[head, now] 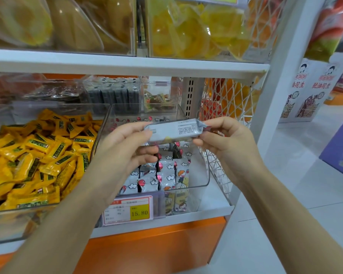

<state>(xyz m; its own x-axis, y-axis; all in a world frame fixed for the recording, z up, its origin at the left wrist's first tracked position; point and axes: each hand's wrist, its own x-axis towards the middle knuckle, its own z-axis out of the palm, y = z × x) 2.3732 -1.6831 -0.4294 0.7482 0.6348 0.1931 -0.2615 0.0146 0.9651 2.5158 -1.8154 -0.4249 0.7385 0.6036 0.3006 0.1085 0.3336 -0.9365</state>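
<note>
A small silver-grey foil snack packet with fine printed text (174, 130) is held level in the air between both hands, just above a clear plastic bin (197, 175) on the white shop shelf (210, 211). The left hand (127, 149) has its grip pinching the packet's left end between thumb and forefinger, with the other fingers curled beneath. The right hand (226, 143) has its grip pinching the right end at the crimped seal, thumb under and fingers over.

The bin below holds white packets printed with clouds and red balloons (166, 171), standing in rows. On the bin's front sits a white and red price label with a yellow panel reading 15.80 (131, 211). Just beside it to the left, another clear bin is heaped with yellow wrapped sweets (38, 155). A white wire mesh basket (226, 99) hangs at the shelf's right end, holding orange and red goods.
</note>
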